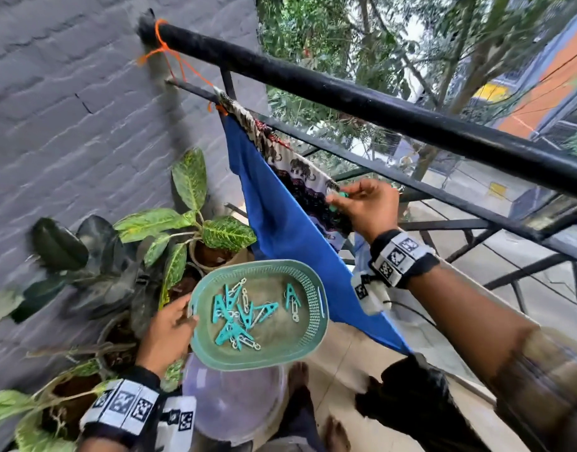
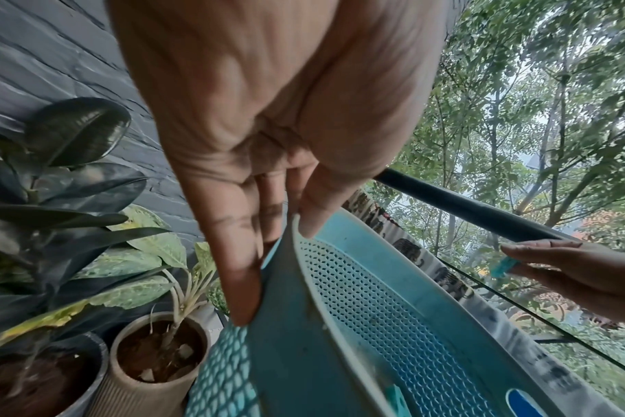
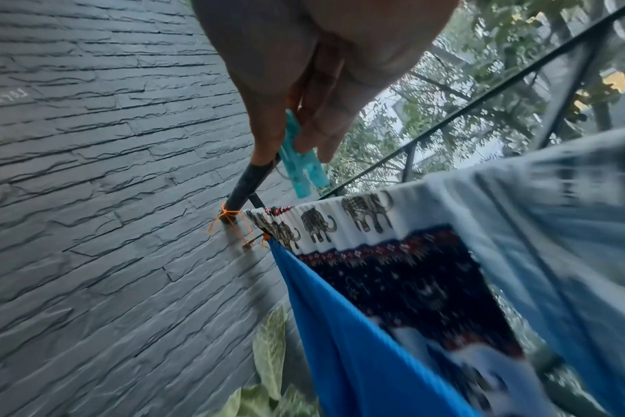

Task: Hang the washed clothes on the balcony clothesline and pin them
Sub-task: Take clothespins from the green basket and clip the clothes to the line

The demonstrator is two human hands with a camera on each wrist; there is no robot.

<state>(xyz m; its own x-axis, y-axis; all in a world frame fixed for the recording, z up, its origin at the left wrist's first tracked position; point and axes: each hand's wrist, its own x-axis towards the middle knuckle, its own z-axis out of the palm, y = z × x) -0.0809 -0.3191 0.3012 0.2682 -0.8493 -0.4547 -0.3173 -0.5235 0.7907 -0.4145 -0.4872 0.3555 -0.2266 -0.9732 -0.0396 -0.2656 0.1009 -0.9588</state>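
Gripping the green basket point(image 1: 313, 321) rim, the left hand point(image 1: 168, 334) has thumb and fingers clamped on it; tilting would likely spill the loose pegs point(image 1: 238, 316). Right hand point(image 1: 370, 207) pinches a teal clothespin point(image 3: 300, 169) just above the elephant-print cloth point(image 3: 339, 223) draped on the clothesline beside the blue cloth point(image 1: 280, 223); a weak bite could let it slip.

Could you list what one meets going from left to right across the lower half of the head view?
Potted plants → left hand → basket of clothespins → blue cloth → right hand, pinching a clothespin.
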